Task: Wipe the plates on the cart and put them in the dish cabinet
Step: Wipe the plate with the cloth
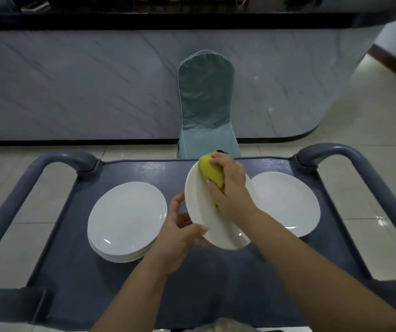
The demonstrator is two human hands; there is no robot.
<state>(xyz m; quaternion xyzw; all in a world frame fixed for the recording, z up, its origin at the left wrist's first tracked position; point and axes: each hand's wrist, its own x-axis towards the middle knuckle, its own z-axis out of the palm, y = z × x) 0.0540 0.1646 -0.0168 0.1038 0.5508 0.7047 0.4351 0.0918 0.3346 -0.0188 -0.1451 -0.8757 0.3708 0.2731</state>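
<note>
A white plate [200,207] is held tilted above the dark blue cart [101,279]. My left hand [180,233] grips its lower left rim. My right hand [231,188] presses a yellow cloth [212,172] against the plate's upper face. A stack of white plates [125,221] lies on the cart to the left. A single white plate [287,202] lies flat on the right, partly hidden behind the held plate.
The cart has rounded grey handles on the left [12,202] and right [369,178]. A chair with a teal cover [206,104] stands just beyond the cart, against a marble-fronted counter [72,85]. Pale tiled floor [371,121] lies around the cart.
</note>
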